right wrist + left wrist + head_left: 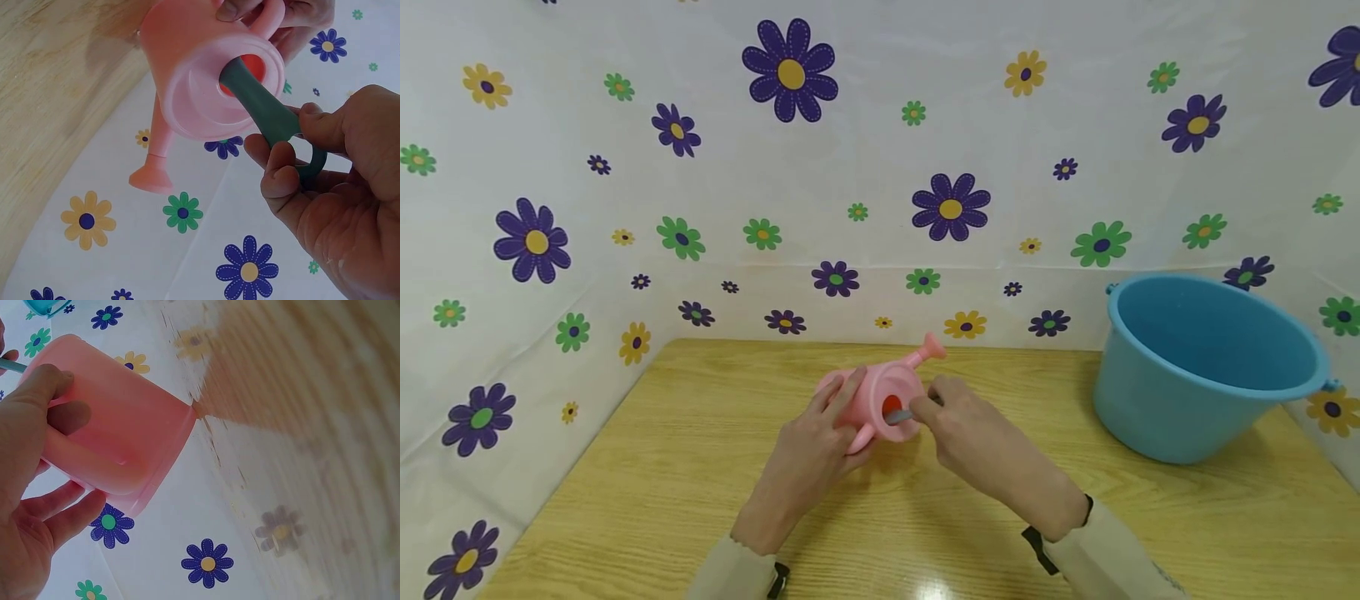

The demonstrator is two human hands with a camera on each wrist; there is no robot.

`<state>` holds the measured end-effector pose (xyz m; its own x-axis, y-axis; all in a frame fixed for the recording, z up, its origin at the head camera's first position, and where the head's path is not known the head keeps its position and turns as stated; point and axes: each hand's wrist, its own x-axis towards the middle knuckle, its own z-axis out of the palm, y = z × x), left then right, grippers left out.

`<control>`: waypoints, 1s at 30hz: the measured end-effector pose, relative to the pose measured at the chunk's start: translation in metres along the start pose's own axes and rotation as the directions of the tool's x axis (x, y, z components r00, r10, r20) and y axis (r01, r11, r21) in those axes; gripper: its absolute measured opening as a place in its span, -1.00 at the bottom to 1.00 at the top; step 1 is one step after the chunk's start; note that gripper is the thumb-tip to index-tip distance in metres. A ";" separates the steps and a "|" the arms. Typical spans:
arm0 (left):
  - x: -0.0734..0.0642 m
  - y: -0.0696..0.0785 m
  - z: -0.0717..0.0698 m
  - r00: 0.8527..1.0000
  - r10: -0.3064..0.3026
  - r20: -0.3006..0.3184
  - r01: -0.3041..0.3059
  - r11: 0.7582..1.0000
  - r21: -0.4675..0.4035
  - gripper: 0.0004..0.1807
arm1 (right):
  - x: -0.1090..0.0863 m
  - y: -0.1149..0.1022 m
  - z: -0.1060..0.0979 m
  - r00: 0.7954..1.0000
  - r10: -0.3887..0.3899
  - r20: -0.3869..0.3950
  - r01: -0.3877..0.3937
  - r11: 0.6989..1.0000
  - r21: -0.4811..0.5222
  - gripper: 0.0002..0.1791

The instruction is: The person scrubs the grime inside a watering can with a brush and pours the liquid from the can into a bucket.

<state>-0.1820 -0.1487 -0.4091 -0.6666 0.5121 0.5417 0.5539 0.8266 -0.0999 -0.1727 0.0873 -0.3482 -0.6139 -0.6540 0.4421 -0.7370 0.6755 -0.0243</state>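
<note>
watering can (pixel 137 412): 1, left fingers (pixel 78 517) grasping
looped tool (pixel 259 103): 1, partly inside can, right fingers (pixel 280 179) grasping
bucket (pixel 1165 408): 1, on bench (pixel 700 467)

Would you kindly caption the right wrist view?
The right hand holds a green handle reaching into a pink watering can.
</note>
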 end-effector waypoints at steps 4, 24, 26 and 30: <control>-0.001 -0.001 0.001 1.000 -0.001 -0.006 0.001 1.000 0.001 -0.58 | 0.000 0.000 -0.003 1.000 0.008 0.003 -0.008 1.000 -0.018 -0.72; -0.002 0.000 0.000 1.000 0.002 -0.012 -0.002 1.000 0.011 -0.53 | 0.001 -0.001 -0.005 0.999 0.027 0.037 -0.026 0.999 -0.023 -0.72; -0.002 0.000 0.000 1.000 0.005 -0.015 -0.005 1.000 0.010 -0.53 | 0.002 -0.001 -0.003 0.999 0.026 0.036 -0.025 1.000 -0.017 -0.74; -0.001 0.000 0.000 1.000 0.011 -0.021 -0.011 1.000 0.013 -0.54 | 0.003 -0.002 0.000 0.998 0.031 0.047 -0.031 1.000 -0.003 -0.78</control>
<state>-0.1811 -0.1491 -0.4094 -0.6500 0.5162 0.5578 0.5546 0.8239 -0.1162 -0.1737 0.0841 -0.3470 -0.6493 -0.6479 0.3983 -0.7166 0.6966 -0.0352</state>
